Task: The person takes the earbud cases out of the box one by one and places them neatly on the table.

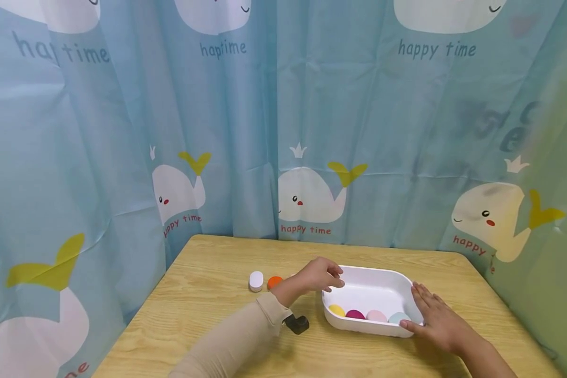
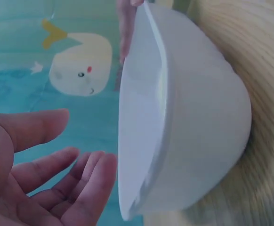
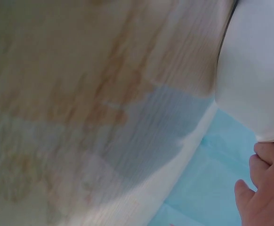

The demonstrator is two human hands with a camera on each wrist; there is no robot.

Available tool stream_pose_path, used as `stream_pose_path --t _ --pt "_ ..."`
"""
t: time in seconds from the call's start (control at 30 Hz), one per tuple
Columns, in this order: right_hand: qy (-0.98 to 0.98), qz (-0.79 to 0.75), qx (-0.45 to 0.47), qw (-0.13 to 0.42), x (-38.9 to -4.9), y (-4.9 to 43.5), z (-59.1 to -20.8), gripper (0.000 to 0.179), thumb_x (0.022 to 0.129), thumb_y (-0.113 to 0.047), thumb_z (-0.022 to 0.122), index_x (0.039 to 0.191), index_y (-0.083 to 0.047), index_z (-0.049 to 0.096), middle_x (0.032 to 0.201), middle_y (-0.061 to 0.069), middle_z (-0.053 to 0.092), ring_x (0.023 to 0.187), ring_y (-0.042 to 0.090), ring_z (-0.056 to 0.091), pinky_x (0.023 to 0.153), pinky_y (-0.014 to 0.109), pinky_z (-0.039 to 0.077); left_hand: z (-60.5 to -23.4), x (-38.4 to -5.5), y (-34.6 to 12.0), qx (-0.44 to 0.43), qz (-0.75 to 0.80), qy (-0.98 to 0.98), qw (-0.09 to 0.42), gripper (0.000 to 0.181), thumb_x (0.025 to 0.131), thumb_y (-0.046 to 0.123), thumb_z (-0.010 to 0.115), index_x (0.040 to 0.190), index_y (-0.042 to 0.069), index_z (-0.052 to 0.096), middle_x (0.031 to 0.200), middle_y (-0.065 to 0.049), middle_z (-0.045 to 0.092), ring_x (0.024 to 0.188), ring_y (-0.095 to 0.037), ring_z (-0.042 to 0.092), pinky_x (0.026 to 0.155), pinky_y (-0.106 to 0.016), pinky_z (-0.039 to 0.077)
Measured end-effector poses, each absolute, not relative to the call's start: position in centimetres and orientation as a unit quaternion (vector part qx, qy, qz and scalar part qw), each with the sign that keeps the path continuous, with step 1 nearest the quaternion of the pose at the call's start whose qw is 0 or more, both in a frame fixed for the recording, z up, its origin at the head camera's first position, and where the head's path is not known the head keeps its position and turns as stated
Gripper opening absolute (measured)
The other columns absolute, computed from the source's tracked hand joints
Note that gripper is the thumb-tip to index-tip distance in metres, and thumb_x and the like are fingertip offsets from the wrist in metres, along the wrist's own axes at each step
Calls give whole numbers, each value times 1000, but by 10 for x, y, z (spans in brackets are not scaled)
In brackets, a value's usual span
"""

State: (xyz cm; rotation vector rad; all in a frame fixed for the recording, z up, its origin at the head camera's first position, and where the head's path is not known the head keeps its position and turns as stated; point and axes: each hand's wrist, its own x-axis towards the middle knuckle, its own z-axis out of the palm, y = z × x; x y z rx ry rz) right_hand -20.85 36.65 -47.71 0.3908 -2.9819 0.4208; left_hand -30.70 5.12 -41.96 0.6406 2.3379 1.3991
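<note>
A white rectangular tray [image 1: 373, 326] with rounded corners stands on the table. Along its near inner side lie several round pieces: a yellow one [image 1: 337, 310], a dark magenta one [image 1: 355, 314], a pink one [image 1: 376, 315] and a pale blue one [image 1: 399, 317]. My left hand [image 1: 318, 274] hovers at the tray's left rim, fingers loosely bent, with a gap between thumb and fingers and nothing held, as the left wrist view shows. At the tray's right end my right hand [image 1: 437, 317] rests against the rim, fingers extended, thumb at the near corner.
Left of the tray, on the wooden table [image 1: 208, 294], are a white rounded piece [image 1: 256, 281] and an orange piece [image 1: 274, 282], the latter partly behind my left forearm. A black device [image 1: 296, 324] sits at my left wrist. Whale-patterned curtains [image 1: 382, 131] hang behind the table.
</note>
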Motion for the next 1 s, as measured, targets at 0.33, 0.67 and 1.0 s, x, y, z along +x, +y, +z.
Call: stream_pose_path --t 0.33,0.67,1.0 --pt "-980 139 129 58 -209 367 -477 95 90 -56 60 146 13 27 153 29 23 139 48 20 115 37 -8 -424 -306 82 255 389 861 206 37 84 14 78 116 1 66 98 -2 65 81 -17 66 61 -27 57" --pt "-979 137 133 66 -210 366 -478 94 90 -55 61 146 13 27 153 29 23 139 48 21 106 18 -16 -431 -295 97 284 207 914 201 48 82 29 80 124 9 65 118 3 61 86 -9 53 67 -22 50" --pt "-980 140 126 65 -209 368 -481 96 89 -57 60 147 12 26 154 28 22 140 47 20 109 23 -14 -436 -290 103 269 164 929 196 52 81 25 80 127 11 61 109 6 58 79 -11 52 61 -27 50"
